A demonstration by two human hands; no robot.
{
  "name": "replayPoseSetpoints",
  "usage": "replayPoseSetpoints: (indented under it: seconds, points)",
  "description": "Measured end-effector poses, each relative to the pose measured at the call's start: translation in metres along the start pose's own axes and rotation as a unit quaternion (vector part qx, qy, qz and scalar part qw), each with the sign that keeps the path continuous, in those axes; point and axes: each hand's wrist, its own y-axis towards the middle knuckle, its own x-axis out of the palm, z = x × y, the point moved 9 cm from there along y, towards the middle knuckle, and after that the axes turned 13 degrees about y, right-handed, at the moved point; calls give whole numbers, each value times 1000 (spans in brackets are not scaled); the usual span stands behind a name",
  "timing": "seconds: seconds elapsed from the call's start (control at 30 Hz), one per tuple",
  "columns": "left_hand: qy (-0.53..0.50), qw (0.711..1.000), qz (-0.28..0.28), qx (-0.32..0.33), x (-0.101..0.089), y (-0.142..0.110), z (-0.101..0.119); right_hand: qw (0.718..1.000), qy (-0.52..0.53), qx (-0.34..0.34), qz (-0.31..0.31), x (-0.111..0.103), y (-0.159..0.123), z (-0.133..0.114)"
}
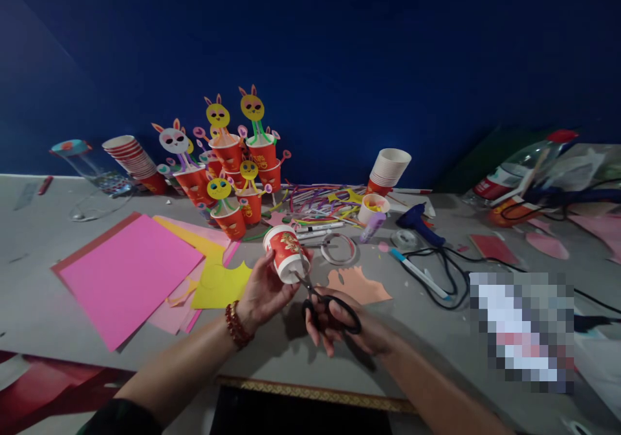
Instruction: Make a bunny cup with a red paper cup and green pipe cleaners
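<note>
My left hand (266,286) grips a red and white paper cup (287,244), tilted so that its white bottom faces me. My right hand (334,318) has its fingers through the black handles of a pair of scissors (309,284). The scissor blades reach the bottom of the cup, with the tip touching it or just at it; whether it pierces the paper I cannot tell. Right of the cup lies a piece of peach paper (361,284) with cut edges. A roll of tape (338,248) and some markers (315,229) lie behind it.
Several cups with rabbit-faced figures (228,218) stand at back left. Pink sheets (130,273) and yellow paper (220,279) lie left. Behind are pipe cleaners (315,202) and stacked cups (388,169). A blue glue gun (421,224), its cord and a bottle (524,163) occupy the right.
</note>
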Motion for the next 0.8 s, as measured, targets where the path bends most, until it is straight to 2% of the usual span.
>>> replayPoseSetpoints:
  seconds: [0.1, 0.17, 0.3, 0.37, 0.43, 0.5, 0.57, 0.67, 0.8]
  points:
    - [-9, 1000, 0, -2, 1, -1, 0, 999, 38, 14, -24, 4, 0, 5]
    - [1, 1000, -7, -12, 2, -1, -2, 999, 29, 8, -18, 3, 0, 6]
    - [27, 999, 28, -17, -2, -2, -1, 991, -110, -15, 68, -11, -1, -4]
    - [33, 997, 61, -18, -7, -1, -1, 970, -212, -17, 119, -20, -4, -11]
    - [38, 995, 89, -15, -10, 0, -1, 932, -320, -28, 165, -26, -7, -21]
    - [42, 993, 109, -9, -14, 1, -1, 910, -369, -38, 183, -29, -9, -27]
    - [44, 991, 123, -9, -17, 2, -1, 936, -314, -17, 157, -28, -6, -21]
    - [40, 991, 131, -14, -20, 2, -3, 984, -156, 23, 77, -16, -2, -5]
    - [24, 993, 113, -20, -18, 2, -5, 997, -58, 17, 44, -8, 0, 0]
